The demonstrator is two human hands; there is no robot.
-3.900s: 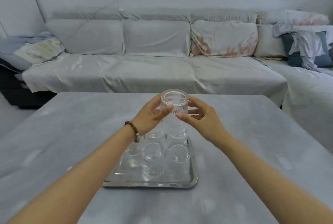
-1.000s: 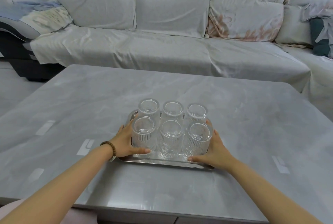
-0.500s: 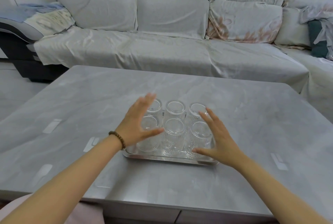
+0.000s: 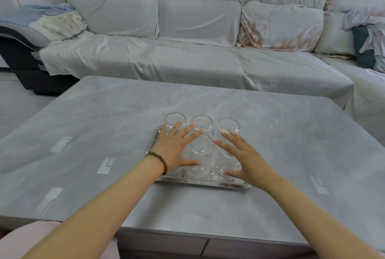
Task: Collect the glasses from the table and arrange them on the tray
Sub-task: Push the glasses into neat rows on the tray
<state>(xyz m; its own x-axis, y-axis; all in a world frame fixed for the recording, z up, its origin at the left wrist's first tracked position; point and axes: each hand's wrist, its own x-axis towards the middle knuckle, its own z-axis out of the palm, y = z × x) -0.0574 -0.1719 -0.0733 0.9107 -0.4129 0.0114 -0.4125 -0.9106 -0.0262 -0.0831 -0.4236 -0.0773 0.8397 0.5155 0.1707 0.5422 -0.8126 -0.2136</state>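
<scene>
Glasses: six ribbed clear glasses [image 4: 199, 155], all upside down, packed in two rows of three on the tray, so nothing's loose on the table as far as I can see.
Tray: shiny metal tray [image 4: 200, 183], sitting flat on the table a bit toward the near edge, roughly centred left to right.
Back row: three glasses with their bases up, fully visible past the fingertips.
Front row: only the middle one shows properly; the left and right ones are mostly covered by the hands.
Left hand [image 4: 174, 150]: flat and spread wide, palm down over the front-left glass, fingers reaching toward the back row. Not gripping anything. Can't tell if the palm actually touches the glass.
Right hand [image 4: 245, 159]: same deal, fingers splayed, palm down over the front-right glass, holding nothing.
Bracelet: brown bead bracelet [image 4: 160, 159] on the left wrist.
Table: grey marble-look table [image 4: 104, 125].
Background: long sofa [image 4: 187, 56] under a pale cover, behind the table.
</scene>
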